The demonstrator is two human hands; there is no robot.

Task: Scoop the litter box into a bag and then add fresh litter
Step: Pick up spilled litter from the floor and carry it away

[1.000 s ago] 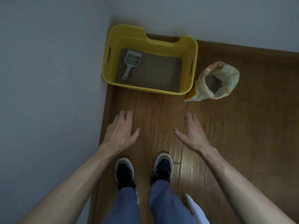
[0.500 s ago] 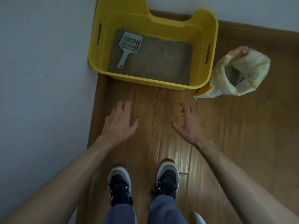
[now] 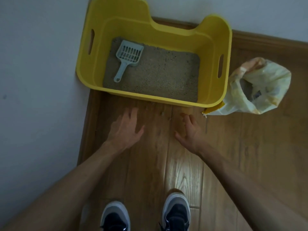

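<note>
Wooden floor point(image 3: 233, 147), room corner. Yellow litter box point(image 3: 215, 52) against wall, litter inside. Open litter bag point(image 3: 266, 84) just beside box's right side. Pale scoop point(image 3: 128, 55) lying on litter, left half. Left hand point(image 3: 125, 130), right hand point(image 3: 191, 132): fingers spread, empty, over floor near box front.

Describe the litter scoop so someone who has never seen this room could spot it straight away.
Find the yellow litter box in the corner where the walls meet. On the litter in its left rear part lies the scoop, handle pointing toward the near rim. It is the only pale blue thing there, with a slotted head, unlike the crumpled yellowish bag beside the box.
</note>
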